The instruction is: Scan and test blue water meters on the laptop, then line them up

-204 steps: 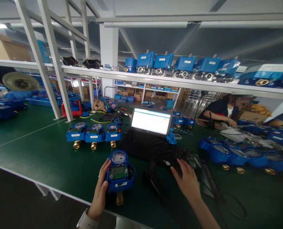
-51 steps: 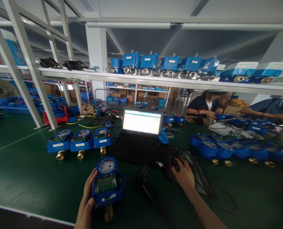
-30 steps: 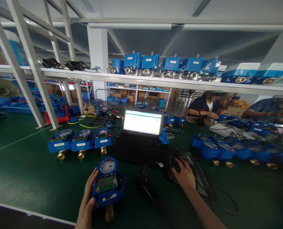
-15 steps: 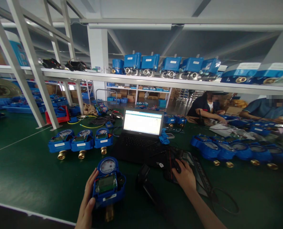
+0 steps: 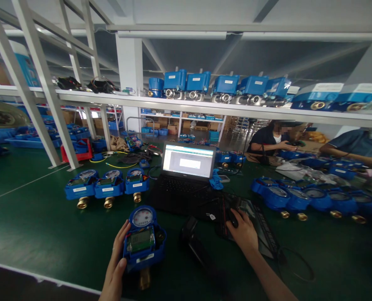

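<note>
My left hand (image 5: 117, 253) holds the left side of a blue water meter (image 5: 144, 260), fingers along its edge and thumb near the front corner. The meter stands on the green table with its round dial at the back, a grey display on a green circuit board in front, and a brass fitting towards me. Over a black computer mouse (image 5: 233, 218) my right hand (image 5: 244, 234) is curled, on a dark mouse pad (image 5: 262, 234). Between my hands lies a black handheld scanner (image 5: 195, 244). Behind it, an open laptop (image 5: 187, 163) shows a pale box on a dimmed screen.
Several blue meters (image 5: 109, 188) stand left of the laptop, and a row of others (image 5: 314, 198) lies at right. Overhead, a white shelf (image 5: 186, 102) carries blue units. Two people (image 5: 272, 140) work across the table. A cable loops (image 5: 301, 263) near my right forearm.
The laptop screen has gone from a bright page to a dimmed one with a pale box. Both my hands stay in place. The co-workers' hands have shifted.
</note>
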The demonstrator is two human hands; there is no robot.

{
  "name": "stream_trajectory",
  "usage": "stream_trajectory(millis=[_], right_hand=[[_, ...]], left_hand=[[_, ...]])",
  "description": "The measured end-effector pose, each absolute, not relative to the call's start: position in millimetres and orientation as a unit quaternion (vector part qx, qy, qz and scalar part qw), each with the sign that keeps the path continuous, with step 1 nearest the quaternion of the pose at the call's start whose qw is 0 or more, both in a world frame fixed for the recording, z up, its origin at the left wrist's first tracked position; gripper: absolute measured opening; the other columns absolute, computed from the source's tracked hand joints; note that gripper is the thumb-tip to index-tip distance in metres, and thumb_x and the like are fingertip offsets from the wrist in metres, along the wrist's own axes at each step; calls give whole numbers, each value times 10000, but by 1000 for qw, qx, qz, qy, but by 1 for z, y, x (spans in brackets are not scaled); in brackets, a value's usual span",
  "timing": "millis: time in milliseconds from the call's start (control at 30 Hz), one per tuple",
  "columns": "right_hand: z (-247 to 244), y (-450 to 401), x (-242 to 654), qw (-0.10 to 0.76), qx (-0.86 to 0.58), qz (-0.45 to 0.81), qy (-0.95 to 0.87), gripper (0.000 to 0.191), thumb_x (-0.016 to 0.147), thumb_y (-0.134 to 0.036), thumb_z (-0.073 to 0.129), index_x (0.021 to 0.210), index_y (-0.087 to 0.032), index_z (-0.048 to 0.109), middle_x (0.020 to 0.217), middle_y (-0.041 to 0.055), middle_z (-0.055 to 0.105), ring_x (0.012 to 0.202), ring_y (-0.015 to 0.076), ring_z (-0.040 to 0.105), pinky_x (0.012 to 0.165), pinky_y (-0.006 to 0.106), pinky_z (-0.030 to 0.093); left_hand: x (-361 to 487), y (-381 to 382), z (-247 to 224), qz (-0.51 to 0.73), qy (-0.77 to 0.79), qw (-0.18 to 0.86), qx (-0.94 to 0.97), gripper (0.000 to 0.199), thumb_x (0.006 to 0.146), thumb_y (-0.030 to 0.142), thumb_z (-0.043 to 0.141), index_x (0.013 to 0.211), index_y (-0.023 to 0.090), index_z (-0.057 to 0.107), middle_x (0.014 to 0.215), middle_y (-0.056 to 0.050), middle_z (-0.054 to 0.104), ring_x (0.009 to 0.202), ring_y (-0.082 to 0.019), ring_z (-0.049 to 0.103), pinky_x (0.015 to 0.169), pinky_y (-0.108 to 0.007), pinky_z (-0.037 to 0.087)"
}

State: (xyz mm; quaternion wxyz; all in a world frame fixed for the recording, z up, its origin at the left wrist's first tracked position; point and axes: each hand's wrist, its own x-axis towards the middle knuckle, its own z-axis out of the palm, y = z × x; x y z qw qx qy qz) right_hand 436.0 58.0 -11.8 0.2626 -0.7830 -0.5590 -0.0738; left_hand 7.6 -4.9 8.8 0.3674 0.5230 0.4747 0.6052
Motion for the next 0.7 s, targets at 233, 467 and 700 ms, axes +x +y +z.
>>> stream_trajectory(millis=[233,467,700], right_hand=[[-19,59,441,296,-747,-85,-590,445,830,-350,518,1236,-215,640,1307,118,580,1122,301,608,965,466,517],[-15,58,440,280,-760,-74,-582,447,842,-360,522,1248,-214,640,1325,117,577,1149,309,599,974,467,515],[-12,57,438,273,-763,-73,-582,469,847,-355,512,1264,-180,639,1338,139,568,1159,320,594,984,464,508]], left_hand=[[10,-4,10,616,473,358,518,688,809,741,444,1347,332,576,1605,-44,359,1448,-438,307,1198,-603,220],[11,-2,10,616,481,348,518,731,790,771,431,1352,324,573,1597,-57,364,1448,-451,294,1192,-624,216],[13,-2,11,619,475,356,514,688,800,753,430,1340,354,578,1596,-38,359,1439,-457,295,1179,-657,206]])
